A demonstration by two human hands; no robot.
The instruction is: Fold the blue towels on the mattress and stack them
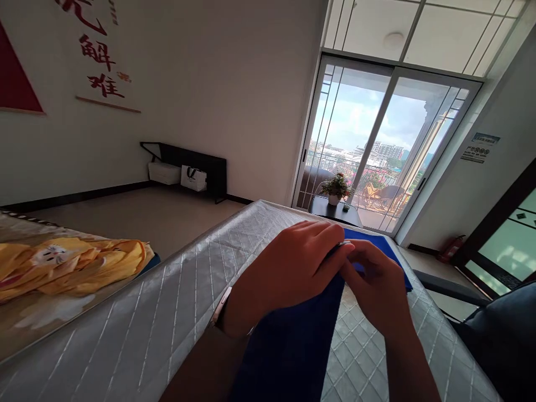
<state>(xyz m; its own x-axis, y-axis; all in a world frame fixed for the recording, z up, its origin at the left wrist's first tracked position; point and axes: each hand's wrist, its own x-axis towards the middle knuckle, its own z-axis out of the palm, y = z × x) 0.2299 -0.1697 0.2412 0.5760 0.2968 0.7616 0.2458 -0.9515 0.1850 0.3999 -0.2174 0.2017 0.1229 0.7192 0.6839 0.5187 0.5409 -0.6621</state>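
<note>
My left hand (293,262), a watch (221,306) on its wrist, is closed with its fingers curled over dark blue cloth (293,346). Fingertips of my right hand (379,287) pinch together, touching those of the left. A small shiny piece (344,243) shows where the fingers meet, too small to name; what the right fingers grip is mostly hidden. From under the left hand the cloth runs down toward me, and more blue shows behind the right hand. Beneath both hands is a silvery quilted surface (188,307).
Yellow bedding (84,265) lies on the left. A low black rack (192,162) stands by the wall. Beyond the quilted surface are a dark table (318,206) with a potted plant (335,190) and sliding glass doors (364,128). A dark seat (506,329) is at right.
</note>
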